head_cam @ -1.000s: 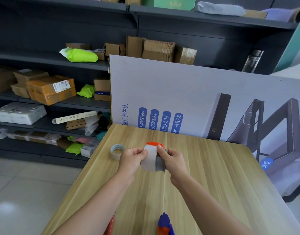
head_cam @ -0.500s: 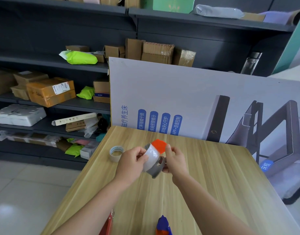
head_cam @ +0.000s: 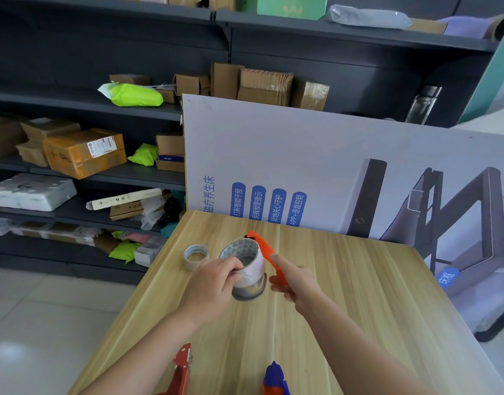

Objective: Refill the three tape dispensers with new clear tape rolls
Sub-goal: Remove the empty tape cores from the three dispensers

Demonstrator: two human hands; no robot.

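Over the middle of the wooden table (head_cam: 359, 295) I hold a tape dispenser with an orange handle (head_cam: 263, 249). A clear tape roll (head_cam: 245, 259) sits on its grey hub, open end tilted up toward me. My left hand (head_cam: 213, 283) grips the roll from the left. My right hand (head_cam: 293, 280) holds the orange handle on the right. A smaller used tape roll (head_cam: 195, 255) lies flat on the table just left of them. A red dispenser (head_cam: 181, 369) and a blue-and-orange dispenser (head_cam: 275, 379) lie at the near edge, partly cut off.
A large printed board (head_cam: 330, 172) stands upright along the table's far edge. Dark shelves (head_cam: 102, 109) with cardboard boxes and green parcels fill the left and back. The table's left edge drops to a tiled floor (head_cam: 45, 323).
The dispenser has been turned so the roll's open end faces up. My right hand shifted from the roll's side onto the orange handle. The red dispenser has come into view.
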